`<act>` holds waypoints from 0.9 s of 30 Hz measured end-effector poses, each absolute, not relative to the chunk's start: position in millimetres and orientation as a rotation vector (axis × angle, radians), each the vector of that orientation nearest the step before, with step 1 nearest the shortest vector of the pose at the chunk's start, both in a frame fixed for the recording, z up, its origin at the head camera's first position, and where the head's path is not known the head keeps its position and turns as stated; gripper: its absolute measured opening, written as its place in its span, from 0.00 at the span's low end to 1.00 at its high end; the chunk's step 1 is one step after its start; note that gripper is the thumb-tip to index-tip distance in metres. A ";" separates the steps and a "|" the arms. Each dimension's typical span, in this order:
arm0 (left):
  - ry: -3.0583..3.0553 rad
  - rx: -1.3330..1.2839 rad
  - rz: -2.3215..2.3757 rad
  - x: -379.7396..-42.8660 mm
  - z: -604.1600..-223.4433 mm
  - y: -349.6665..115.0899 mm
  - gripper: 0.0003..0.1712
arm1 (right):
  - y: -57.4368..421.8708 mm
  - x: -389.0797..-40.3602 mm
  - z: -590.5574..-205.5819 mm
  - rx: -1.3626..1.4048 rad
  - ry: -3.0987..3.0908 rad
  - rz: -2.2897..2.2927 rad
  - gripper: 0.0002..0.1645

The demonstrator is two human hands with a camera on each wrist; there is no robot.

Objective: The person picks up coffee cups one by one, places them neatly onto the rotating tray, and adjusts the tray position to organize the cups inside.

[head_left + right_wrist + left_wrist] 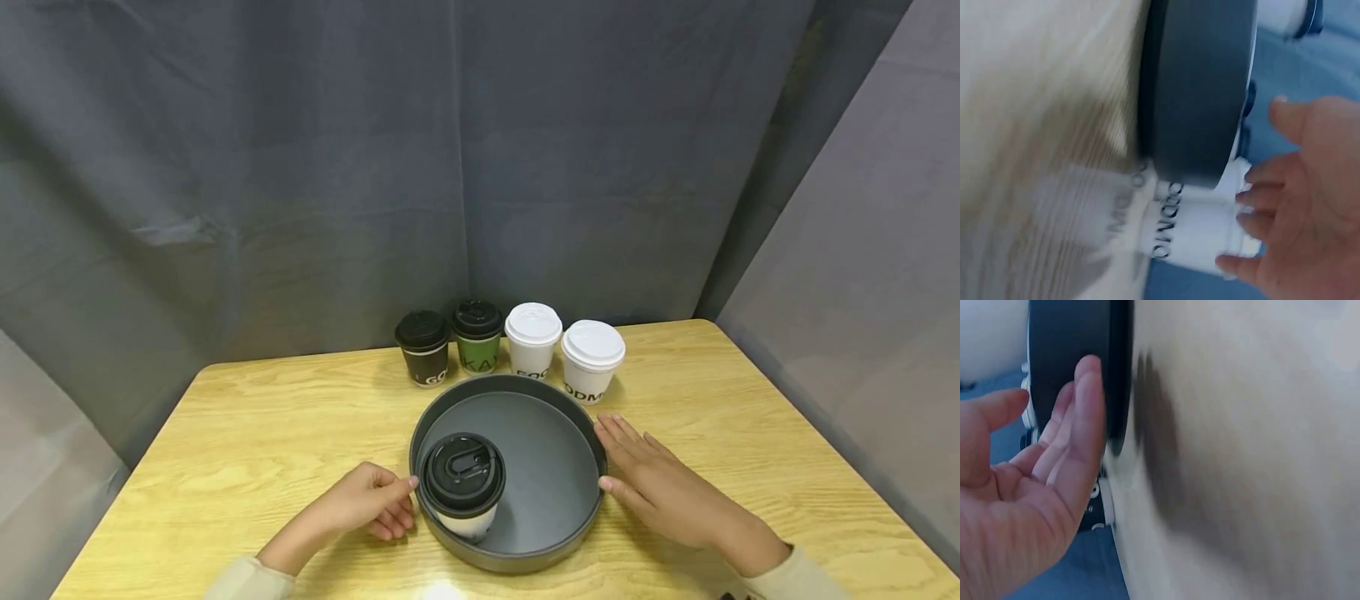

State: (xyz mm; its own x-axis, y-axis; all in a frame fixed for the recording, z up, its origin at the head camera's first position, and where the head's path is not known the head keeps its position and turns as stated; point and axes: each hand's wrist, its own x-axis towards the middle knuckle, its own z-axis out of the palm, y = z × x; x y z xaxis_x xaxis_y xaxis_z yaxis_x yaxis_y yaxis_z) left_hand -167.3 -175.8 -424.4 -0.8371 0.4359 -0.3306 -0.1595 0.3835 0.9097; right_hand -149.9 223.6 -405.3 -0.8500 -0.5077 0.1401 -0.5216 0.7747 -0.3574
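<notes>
A round dark grey tray (pixel 555 467) with a raised wall lies on the table. In its left front part stands a paper coffee cup (pixel 463 487) with a black lid and a pale body. My left hand (pixel 382 500) is at the tray's left side, thumb tip at the rim; in the left wrist view its extended fingers (pixel 1088 406) overlap the tray's outer wall (pixel 1066 337). On the opposite side, my right hand (pixel 652 483) has its fingers spread, tips right at the rim. The right wrist view shows its palm facing the wall (pixel 1204 94), holding nothing.
Behind the tray stand a black-lidded dark cup (pixel 423 350), a black-lidded green cup (pixel 478 337), and two white-lidded white cups, one in the middle (pixel 532 342) and one at right (pixel 592 362). Grey cloth (pixel 337 192) hangs behind the wooden table (pixel 262 433).
</notes>
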 end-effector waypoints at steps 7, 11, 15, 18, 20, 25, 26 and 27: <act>1.932 0.304 1.521 -144.7 -431.7 -163.1 0.25 | 231.1 -172.7 -410.8 0.933 -2.948 0.764 0.38; 1.875 0.295 1.542 -140.7 -433.2 -158.2 0.25 | 228.6 -174.4 -416.3 0.947 -2.957 0.748 0.38; 1.863 0.267 1.542 -140.5 -432.0 -158.0 0.25 | 225.7 -169.6 -420.6 0.920 -2.956 0.703 0.36; 1.875 0.258 1.536 -142.8 -430.8 -160.1 0.25 | 221.0 -162.1 -420.7 0.875 -2.954 0.638 0.36; 1.884 0.262 1.534 -145.5 -430.5 -162.0 0.25 | 216.9 -154.8 -419.3 0.836 -2.958 0.590 0.36; 1.918 0.249 1.536 -154.4 -430.6 -168.1 0.26 | 206.6 -133.4 -414.5 0.768 -2.982 0.494 0.37; 1.928 0.244 1.537 -156.0 -430.7 -169.4 0.26 | 204.5 -129.9 -414.0 0.763 -2.992 0.493 0.38; 1.938 0.237 1.535 -157.6 -430.9 -170.6 0.26 | 202.5 -126.6 -413.4 0.763 -2.998 0.490 0.38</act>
State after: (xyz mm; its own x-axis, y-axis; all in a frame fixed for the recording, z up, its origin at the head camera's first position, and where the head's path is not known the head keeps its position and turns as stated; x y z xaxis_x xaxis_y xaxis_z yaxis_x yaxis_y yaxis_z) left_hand -157.6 -170.6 -430.9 -0.7749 0.5113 -0.3717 -0.2445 0.2999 0.9221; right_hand -126.6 202.5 -413.4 -0.8813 -0.4648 0.0852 -0.4678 0.8324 -0.2972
